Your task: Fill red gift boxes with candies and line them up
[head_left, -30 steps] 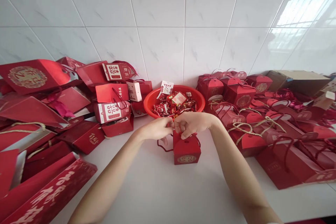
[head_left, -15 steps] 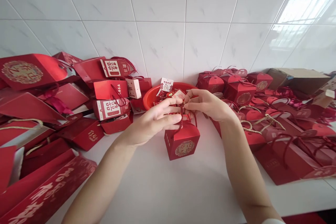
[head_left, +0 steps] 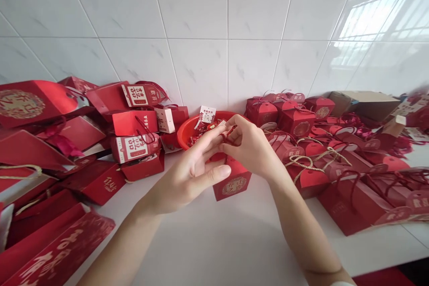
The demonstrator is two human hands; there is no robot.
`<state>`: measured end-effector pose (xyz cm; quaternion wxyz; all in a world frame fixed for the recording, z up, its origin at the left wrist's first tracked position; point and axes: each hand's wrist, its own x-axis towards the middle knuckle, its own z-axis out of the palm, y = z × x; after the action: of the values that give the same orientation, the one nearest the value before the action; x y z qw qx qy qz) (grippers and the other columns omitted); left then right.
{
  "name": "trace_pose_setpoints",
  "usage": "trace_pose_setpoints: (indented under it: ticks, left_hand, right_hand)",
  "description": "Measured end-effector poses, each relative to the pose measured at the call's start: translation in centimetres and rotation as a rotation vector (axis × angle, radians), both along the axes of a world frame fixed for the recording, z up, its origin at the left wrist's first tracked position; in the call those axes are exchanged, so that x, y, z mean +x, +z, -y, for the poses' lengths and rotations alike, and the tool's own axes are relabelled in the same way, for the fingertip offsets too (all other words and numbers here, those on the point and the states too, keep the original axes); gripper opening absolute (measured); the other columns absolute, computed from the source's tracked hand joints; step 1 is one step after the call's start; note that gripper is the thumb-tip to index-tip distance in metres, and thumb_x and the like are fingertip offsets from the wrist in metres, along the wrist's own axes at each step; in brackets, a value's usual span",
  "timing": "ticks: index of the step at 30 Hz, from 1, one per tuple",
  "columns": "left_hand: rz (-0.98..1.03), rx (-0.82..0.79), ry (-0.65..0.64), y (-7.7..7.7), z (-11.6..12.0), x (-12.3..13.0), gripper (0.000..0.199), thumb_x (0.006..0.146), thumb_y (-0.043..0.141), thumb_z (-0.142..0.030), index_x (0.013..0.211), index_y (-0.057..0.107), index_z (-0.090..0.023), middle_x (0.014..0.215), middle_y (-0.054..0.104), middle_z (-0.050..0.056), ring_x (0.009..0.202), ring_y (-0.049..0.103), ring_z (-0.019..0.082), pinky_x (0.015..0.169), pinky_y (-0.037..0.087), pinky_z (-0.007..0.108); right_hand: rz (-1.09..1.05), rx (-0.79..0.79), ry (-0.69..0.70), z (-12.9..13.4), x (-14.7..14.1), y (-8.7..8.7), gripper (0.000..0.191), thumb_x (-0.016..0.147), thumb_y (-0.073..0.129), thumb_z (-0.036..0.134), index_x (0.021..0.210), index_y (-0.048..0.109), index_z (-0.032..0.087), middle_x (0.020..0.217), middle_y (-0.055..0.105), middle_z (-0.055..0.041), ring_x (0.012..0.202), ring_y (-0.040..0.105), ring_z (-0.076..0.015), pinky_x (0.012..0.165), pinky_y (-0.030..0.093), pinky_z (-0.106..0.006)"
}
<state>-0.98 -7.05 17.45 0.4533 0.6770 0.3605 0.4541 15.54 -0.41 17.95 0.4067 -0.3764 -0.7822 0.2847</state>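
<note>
A small red box (head_left: 233, 184) with a gold round print stands upright on the white table, its upper part largely covered by my hands. My right hand (head_left: 250, 145) is above the box, fingers bent and pinching the dark red cord (head_left: 230, 133). My left hand (head_left: 192, 167) is at the box's left side, thumb stretched across its front and the other fingers reaching up to the cord beside my right fingertips. Whether the left fingers grip the cord is hidden. Behind the hands sits an orange-red bowl (head_left: 182, 133) with small red and white packets.
Many red boxes and bags (head_left: 97, 178) are piled on the left. More red boxes (head_left: 298, 120) with cords and twine stand on the right, with a cardboard box (head_left: 365, 103) behind them. A white tiled wall (head_left: 197, 71) rises at the back.
The view has shifted slightly. My left hand has turned, its thumb now in front of the box, and my right hand has closed in over the cord, covering more of the box top.
</note>
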Motion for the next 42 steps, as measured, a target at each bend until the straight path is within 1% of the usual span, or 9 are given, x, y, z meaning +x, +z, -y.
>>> trace_pose_setpoints:
  ticks: [4,11,18,25,27,29,32,37,42]
  left_hand:
    - [-0.116,0.085,0.076,-0.2,-0.1,0.0,0.067,0.093,0.064,-0.034,0.154,0.037,-0.035,0.161,0.038,0.003,0.147,0.038,0.031,0.110,0.051,0.042]
    - [-0.497,0.376,0.576,-1.5,-2.4,-0.8,0.061,0.082,0.072,-0.042,0.138,0.053,-0.026,0.125,0.061,0.009,0.114,0.062,0.029,0.097,0.054,0.046]
    - [-0.534,0.226,0.365,-2.3,-3.9,-1.1,0.033,0.089,0.061,-0.054,0.084,0.057,-0.021,0.084,0.061,0.001,0.076,0.061,0.021,0.067,0.052,0.033]
    - [-0.548,0.184,0.344,-2.0,-3.7,-0.9,0.035,0.091,0.058,-0.056,0.094,0.064,-0.021,0.090,0.067,0.003,0.081,0.064,0.023,0.069,0.053,0.034]
    - [-0.463,0.207,0.290,-2.0,-3.5,-1.0,0.044,0.091,0.060,-0.055,0.124,0.061,-0.025,0.121,0.067,0.008,0.110,0.064,0.030,0.084,0.055,0.037]
    - [-0.379,0.221,0.239,-2.1,-3.3,-0.9,0.068,0.092,0.061,-0.052,0.152,0.037,-0.032,0.153,0.047,0.009,0.139,0.046,0.032,0.100,0.051,0.039]
    - [-0.276,0.217,0.238,-2.6,-3.4,-0.6,0.083,0.093,0.062,-0.047,0.160,0.015,-0.034,0.165,0.027,0.008,0.147,0.037,0.029,0.112,0.043,0.041]
    - [-0.280,0.147,0.072,-4.9,-4.7,1.5,0.034,0.091,0.062,-0.041,0.115,0.068,-0.018,0.117,0.071,0.010,0.106,0.066,0.023,0.095,0.053,0.036]
    - [-0.361,-0.065,-0.184,-11.5,-4.8,5.5,0.021,0.084,0.062,-0.028,0.092,0.077,-0.015,0.085,0.075,0.005,0.077,0.065,0.017,0.073,0.050,0.027]
  right_hand:
    - [-0.112,-0.001,0.040,-0.4,-0.5,-0.5,0.024,0.076,0.056,0.010,0.096,0.052,0.024,0.073,0.062,0.0035,0.064,0.060,-0.0146,0.061,0.044,-0.027]
    - [-0.449,-0.027,0.125,-0.3,-1.3,-0.2,0.010,0.083,0.058,0.019,0.089,0.052,0.023,0.084,0.061,0.0014,0.071,0.064,-0.0142,0.066,0.053,-0.029]
    - [-0.623,-0.157,0.291,0.1,-1.6,0.4,0.012,0.082,0.064,0.021,0.082,0.051,0.022,0.074,0.057,0.0042,0.063,0.064,-0.0136,0.064,0.055,-0.031]
    - [-0.550,-0.244,0.311,-0.9,-1.1,0.6,0.015,0.073,0.070,0.021,0.078,0.056,0.020,0.073,0.062,0.0019,0.063,0.061,-0.0123,0.065,0.052,-0.029]
    - [-0.554,-0.211,0.257,-1.8,-0.3,1.6,0.015,0.072,0.071,0.022,0.078,0.058,0.019,0.071,0.062,0.0018,0.062,0.059,-0.0115,0.064,0.050,-0.028]
    - [-0.536,-0.140,0.156,-3.0,1.0,3.2,0.013,0.072,0.069,0.021,0.078,0.058,0.019,0.068,0.060,0.0025,0.059,0.055,-0.0105,0.058,0.046,-0.026]
    - [-0.490,0.002,-0.058,-5.3,4.0,6.4,0.010,0.073,0.066,0.015,0.077,0.057,0.019,0.065,0.054,0.0026,0.054,0.050,-0.0105,0.053,0.041,-0.027]
    - [-0.484,0.177,-0.385,-8.8,9.3,11.2,0.017,0.076,0.059,0.002,0.075,0.054,0.018,0.064,0.053,0.0014,0.055,0.049,-0.0099,0.057,0.040,-0.029]
    - [-0.522,0.314,-0.734,-12.2,14.2,12.7,0.020,0.077,0.054,-0.003,0.074,0.053,0.016,0.068,0.052,0.0020,0.054,0.047,-0.0068,0.060,0.038,-0.033]
